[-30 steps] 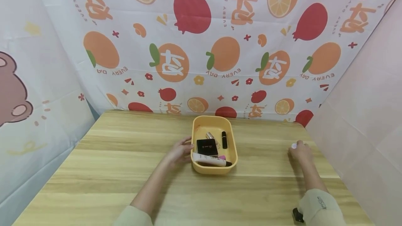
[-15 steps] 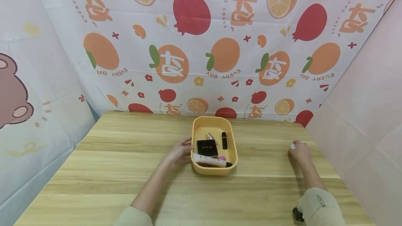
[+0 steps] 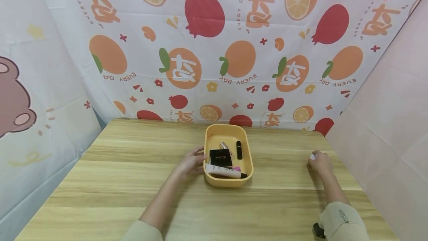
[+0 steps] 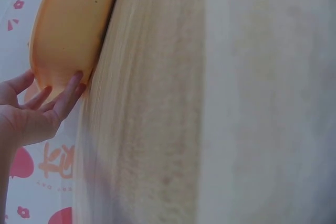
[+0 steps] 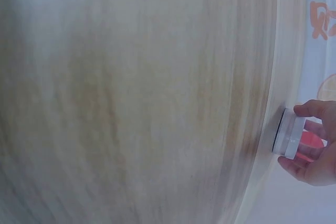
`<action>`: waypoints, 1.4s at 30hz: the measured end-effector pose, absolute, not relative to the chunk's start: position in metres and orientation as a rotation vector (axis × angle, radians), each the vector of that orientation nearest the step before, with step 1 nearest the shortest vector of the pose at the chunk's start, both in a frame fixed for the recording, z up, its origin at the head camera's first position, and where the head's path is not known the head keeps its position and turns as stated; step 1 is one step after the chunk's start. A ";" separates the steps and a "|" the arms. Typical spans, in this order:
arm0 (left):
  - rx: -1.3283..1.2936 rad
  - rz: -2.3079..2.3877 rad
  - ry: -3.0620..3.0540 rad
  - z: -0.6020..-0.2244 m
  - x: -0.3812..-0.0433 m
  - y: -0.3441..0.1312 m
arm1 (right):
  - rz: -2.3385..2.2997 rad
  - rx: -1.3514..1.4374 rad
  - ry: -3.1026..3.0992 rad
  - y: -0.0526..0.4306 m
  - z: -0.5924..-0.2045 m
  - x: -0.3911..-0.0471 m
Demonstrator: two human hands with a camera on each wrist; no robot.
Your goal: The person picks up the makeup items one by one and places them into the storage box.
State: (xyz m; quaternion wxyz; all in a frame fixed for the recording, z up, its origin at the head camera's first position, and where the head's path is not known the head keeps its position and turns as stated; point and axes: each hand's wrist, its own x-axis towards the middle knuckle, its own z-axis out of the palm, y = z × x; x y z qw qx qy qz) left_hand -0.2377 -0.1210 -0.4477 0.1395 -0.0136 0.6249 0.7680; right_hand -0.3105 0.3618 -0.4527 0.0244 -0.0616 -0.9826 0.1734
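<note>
My right hand [image 3: 321,163] pinches a small, pale cosmetic jar [image 5: 289,134] between thumb and fingers; its base is at the tabletop, toward the right side. In the head view only a bit of the jar's white top shows past the fingers. At the table's middle is a yellow plastic bin [image 3: 228,182]. My left hand [image 3: 190,163] rests against the bin's left wall, fingers extended along it and thumb near the rim, as the left wrist view shows. Inside the bin lie a black compact case [image 3: 220,158], a white squeeze tube [image 3: 223,171] and a black lipstick tube [image 3: 239,150].
A slim silver-capped tube [image 3: 224,146] and a pink item [image 3: 236,168] also lie in the bin. Fruit-printed cloth [image 3: 220,58] hangs behind the wooden table [image 3: 140,151]. Pale cloth walls stand at left and right. A black device [image 3: 318,230] shows under the right sleeve.
</note>
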 end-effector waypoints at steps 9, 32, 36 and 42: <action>-0.029 2.211 1.831 -0.447 -0.238 -0.121 | 0.525 -0.157 -3.029 0.356 -0.448 -0.307; -0.013 2.201 1.836 -0.448 -0.238 -0.122 | 0.510 -0.003 -2.970 0.326 -0.440 -0.307; 0.000 2.199 1.839 -0.448 -0.238 -0.123 | 0.528 0.032 -2.956 0.318 -0.438 -0.307; 0.024 2.189 1.834 -0.453 -0.240 -0.125 | 0.527 0.066 -2.931 0.310 -0.438 -0.304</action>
